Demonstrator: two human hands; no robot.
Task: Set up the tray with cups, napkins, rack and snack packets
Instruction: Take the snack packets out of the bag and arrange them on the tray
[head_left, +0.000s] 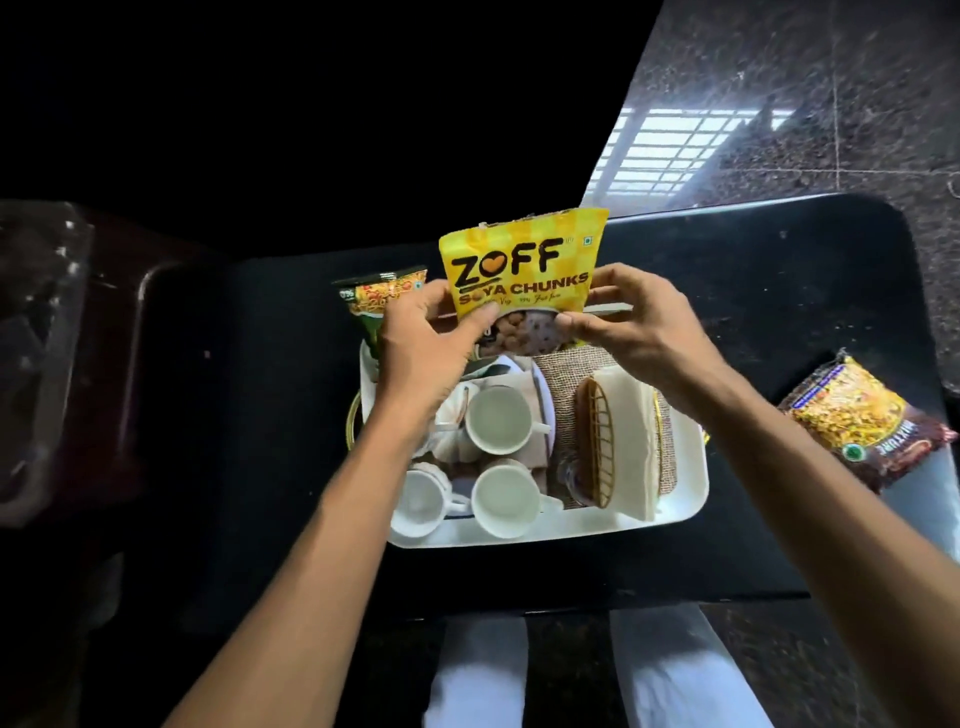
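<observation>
A white tray (524, 532) sits on a black table. It holds three white cups (498, 420), a wicker rack (597, 447) with white napkins (631, 441) on a burlap mat. Upright above the tray's far edge is a yellow soya chunks packet (524, 260), with my left hand (431, 343) and my right hand (634, 325) both gripping its lower corners. A green snack packet (374, 301) stands behind my left hand at the tray's far left corner.
A brown and yellow mixture packet (862, 421) lies on the black table (753, 322) to the right of the tray. A clear plastic container (36, 353) is at the far left. Speckled stone floor lies beyond the table.
</observation>
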